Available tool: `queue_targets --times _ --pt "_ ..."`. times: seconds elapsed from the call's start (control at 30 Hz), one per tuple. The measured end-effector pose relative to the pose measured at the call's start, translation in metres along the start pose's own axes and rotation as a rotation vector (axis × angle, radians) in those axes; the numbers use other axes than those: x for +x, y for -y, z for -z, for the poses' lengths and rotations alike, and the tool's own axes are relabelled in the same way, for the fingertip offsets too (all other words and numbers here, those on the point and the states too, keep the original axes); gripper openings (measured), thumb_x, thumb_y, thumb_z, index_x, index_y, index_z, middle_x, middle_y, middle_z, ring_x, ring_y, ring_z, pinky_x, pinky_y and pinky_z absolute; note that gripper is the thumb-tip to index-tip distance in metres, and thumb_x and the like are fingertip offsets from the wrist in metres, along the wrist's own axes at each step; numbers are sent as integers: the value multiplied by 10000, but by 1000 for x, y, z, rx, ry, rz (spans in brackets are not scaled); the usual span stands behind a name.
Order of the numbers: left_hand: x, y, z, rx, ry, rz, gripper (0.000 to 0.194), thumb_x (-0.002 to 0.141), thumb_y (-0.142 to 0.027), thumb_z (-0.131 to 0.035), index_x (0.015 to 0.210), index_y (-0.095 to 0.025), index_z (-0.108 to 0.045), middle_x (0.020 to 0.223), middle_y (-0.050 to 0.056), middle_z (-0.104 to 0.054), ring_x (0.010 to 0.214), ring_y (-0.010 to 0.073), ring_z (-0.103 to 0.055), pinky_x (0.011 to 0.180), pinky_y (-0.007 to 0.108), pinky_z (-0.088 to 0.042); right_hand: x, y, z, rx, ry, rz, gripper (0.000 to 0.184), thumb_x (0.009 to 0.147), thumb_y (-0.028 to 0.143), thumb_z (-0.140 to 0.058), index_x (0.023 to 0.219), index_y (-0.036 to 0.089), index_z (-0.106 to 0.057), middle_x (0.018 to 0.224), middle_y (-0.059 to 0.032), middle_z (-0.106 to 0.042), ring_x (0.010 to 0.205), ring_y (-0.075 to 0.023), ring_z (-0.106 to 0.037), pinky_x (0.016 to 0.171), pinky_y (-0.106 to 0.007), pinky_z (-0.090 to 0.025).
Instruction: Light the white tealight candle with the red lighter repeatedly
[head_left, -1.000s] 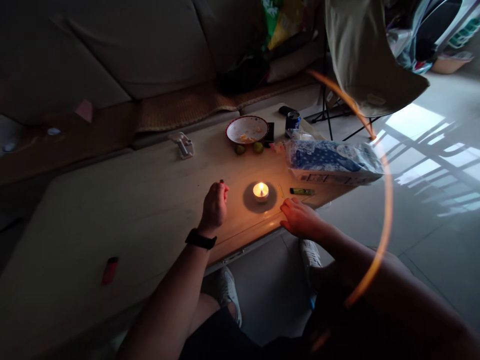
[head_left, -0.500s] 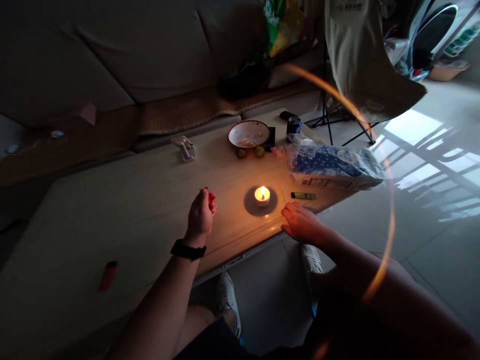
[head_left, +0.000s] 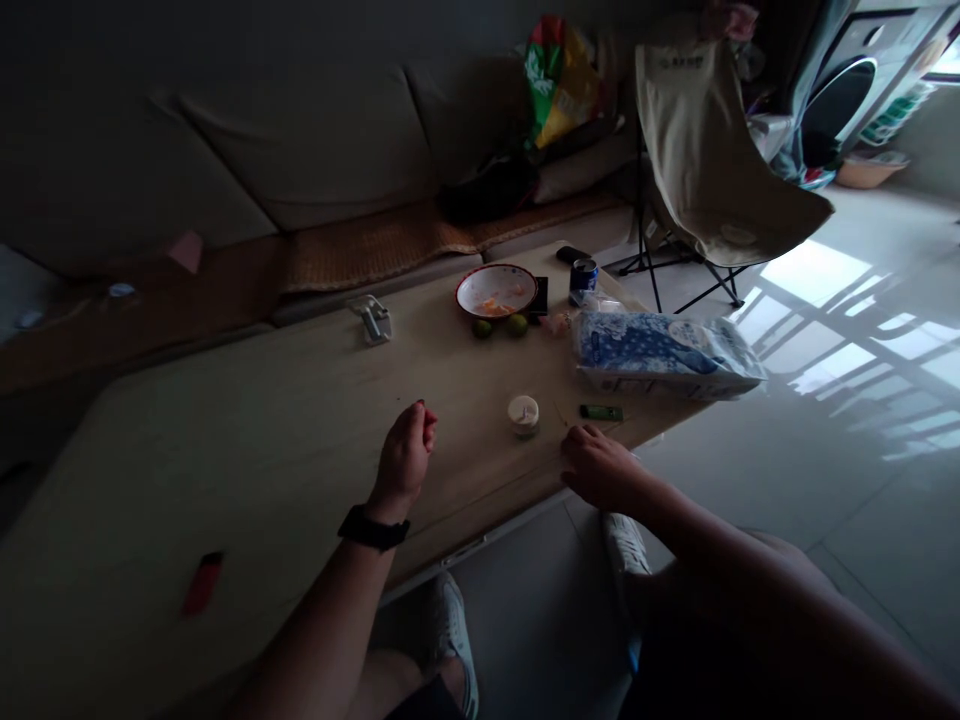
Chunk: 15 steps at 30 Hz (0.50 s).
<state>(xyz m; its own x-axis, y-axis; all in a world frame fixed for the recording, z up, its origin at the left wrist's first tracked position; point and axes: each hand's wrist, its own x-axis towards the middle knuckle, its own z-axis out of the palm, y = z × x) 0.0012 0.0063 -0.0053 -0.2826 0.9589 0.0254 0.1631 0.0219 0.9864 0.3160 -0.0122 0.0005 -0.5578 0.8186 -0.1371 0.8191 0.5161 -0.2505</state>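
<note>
My left hand (head_left: 406, 452), with a dark band on its wrist, is closed in a fist above the table, left of the candle. A small dark red tip shows at the top of the fist; the rest of what it holds is hidden. A tealight candle (head_left: 523, 412) in a clear cup stands unlit near the table's front edge. To its right, my right hand (head_left: 600, 465) rests at the table edge with loosely bent fingers and nothing visible in it. Just beyond those fingers lie a thin yellowish stick (head_left: 560, 412) and a green lighter (head_left: 601, 412).
On the table (head_left: 247, 440) are a red lighter (head_left: 202, 583), a small whitish holder (head_left: 371, 322), a bowl (head_left: 496, 290) with peelings, two green fruits (head_left: 517, 325), a blue can (head_left: 583, 277) and a tissue pack (head_left: 664, 345). A sofa (head_left: 337, 150) and a folding chair (head_left: 705, 160) stand behind.
The candle flame has gone out and its orange glow has left the table. My left hand moved left, away from the candle, still closed. My right hand stayed at the table edge.
</note>
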Motion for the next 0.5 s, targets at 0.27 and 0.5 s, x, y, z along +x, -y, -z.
queue_targets --times 0.27,0.5 --pt "-3 -3 -4 299 25 -207 454 1017 -600 -378 841 -222 -558 682 7 -511 623 153 -499 582 278 -426 1 -4 -9 -5 -38 10 197 888 300 -683 1037 171 -665 1150 -143 -628 1118 -286 -552 948 -380 -467" --pt "-14 -23 -32 745 118 -473 275 978 -431 -501 812 -214 -528 739 33 -607 700 180 -563 676 308 -419 1 -5 -10 -17 -41 8 241 890 318 -684 1072 162 -667 1155 -147 -621 1118 -287 -551 934 -371 -467"
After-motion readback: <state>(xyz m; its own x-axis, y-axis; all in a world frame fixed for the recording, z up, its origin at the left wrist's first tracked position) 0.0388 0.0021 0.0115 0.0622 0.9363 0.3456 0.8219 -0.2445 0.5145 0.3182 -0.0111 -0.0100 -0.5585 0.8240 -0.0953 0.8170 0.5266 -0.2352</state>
